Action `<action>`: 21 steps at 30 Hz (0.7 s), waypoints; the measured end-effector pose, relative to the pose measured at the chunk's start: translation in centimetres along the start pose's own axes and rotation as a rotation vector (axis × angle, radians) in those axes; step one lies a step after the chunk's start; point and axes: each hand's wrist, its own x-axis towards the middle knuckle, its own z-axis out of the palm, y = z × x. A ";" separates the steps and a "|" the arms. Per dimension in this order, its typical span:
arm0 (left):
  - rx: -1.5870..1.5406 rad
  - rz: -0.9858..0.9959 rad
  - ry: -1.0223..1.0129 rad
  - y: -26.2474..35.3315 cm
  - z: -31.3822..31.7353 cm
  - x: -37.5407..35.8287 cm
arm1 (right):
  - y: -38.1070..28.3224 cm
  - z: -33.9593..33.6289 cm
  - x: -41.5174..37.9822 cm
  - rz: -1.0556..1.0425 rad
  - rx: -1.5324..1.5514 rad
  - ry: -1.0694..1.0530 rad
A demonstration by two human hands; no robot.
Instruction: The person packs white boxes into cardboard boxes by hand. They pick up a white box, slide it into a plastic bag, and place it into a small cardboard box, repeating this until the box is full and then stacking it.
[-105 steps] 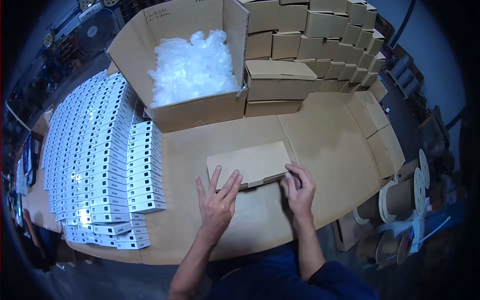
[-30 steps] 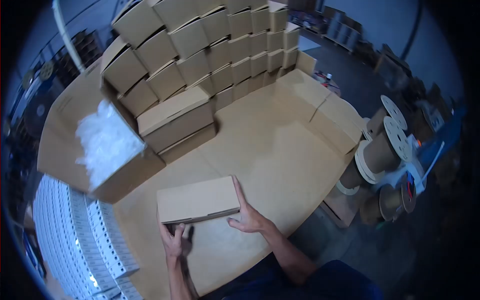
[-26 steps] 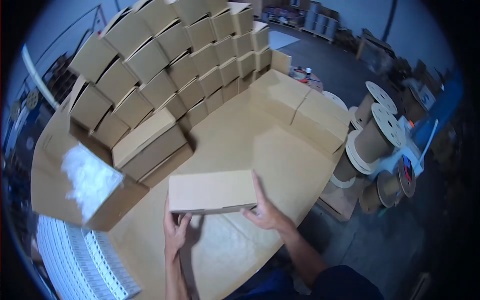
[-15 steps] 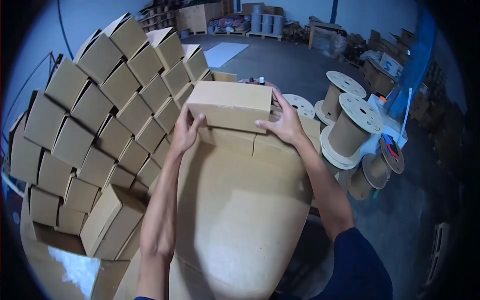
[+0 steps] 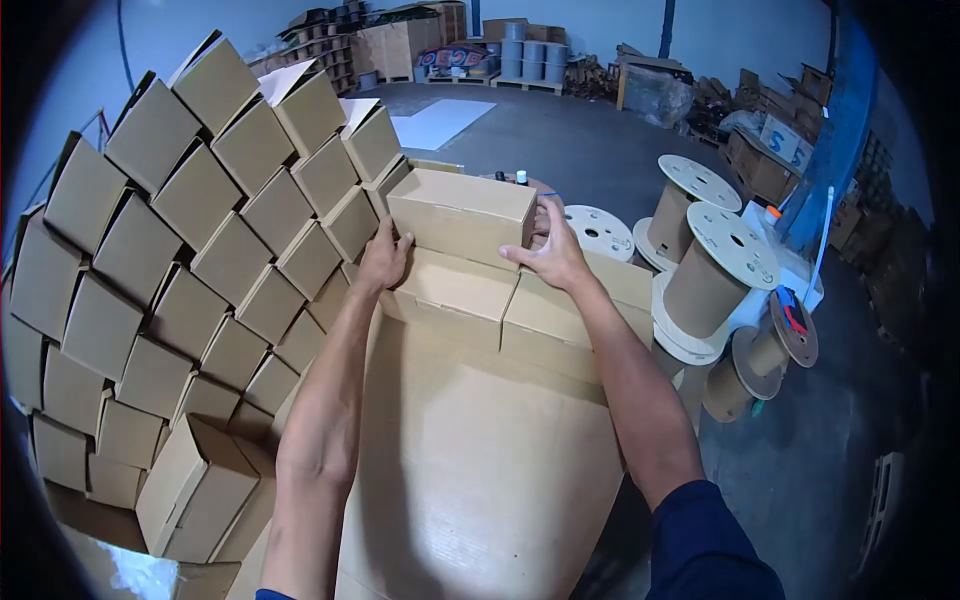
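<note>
A closed brown cardboard box (image 5: 460, 222) is held level between my two hands at the far end of the work surface (image 5: 480, 460). My left hand (image 5: 384, 258) presses on the box's left end, thumb toward the front. My right hand (image 5: 555, 252) wraps round the right end, its thumb on the front face and its fingers partly hidden behind. Just below and nearer to me lie two similar closed boxes side by side, a left one (image 5: 455, 283) and a right one (image 5: 548, 318). Whether the held box rests on them cannot be made out.
A tall slanted stack of cardboard boxes (image 5: 240, 240) rises on the left, with a larger box (image 5: 195, 490) at its foot. Cable spools (image 5: 710, 260) stand on the right near a blue post (image 5: 835, 150). Pallets with drums (image 5: 533, 58) are at the back.
The box in my hands has come down onto or close to the far row of boxes. My view has shifted, showing more of the two boxes beneath.
</note>
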 end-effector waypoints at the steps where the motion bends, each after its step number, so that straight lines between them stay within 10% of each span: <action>1: 0.019 -0.017 -0.009 0.0 0.0 -0.1 | -0.2 -0.1 0.0 0.019 -0.027 -0.002; 21: 0.088 0.047 0.003 0.0 -0.3 -0.5 | 2.4 0.1 0.4 0.008 0.049 0.019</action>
